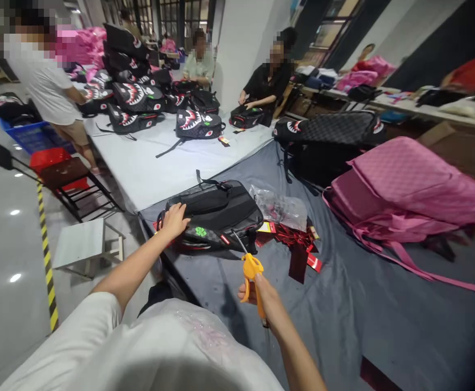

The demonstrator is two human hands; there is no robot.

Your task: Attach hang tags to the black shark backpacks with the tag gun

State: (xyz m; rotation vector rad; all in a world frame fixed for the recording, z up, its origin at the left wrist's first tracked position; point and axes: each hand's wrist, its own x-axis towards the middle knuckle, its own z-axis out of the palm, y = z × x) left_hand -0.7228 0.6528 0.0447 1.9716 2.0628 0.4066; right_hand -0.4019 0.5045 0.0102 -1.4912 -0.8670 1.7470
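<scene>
A black backpack (233, 209) with a green patch lies on its side on the grey cloth in front of me. My left hand (173, 221) grips its left end, the fingers curled over the edge and partly out of sight. In my right hand (261, 293) is an orange tagging gun (253, 264), its handle wrapped by the fingers. The gun's thin needle points up and left at the bag's near right corner; whether it touches the fabric I cannot tell. Just right of the bag lie a bundle of red tags (292, 236) and a clear plastic bag (280, 207).
Pink backpacks (420, 184) and a large black backpack (335, 133) lie at the right. Shark-face backpacks (198, 124) stand on the white table section (151, 168). Co-workers are across the table, one handling a bag. A stool (80, 241) and folding chair (64, 174) stand left.
</scene>
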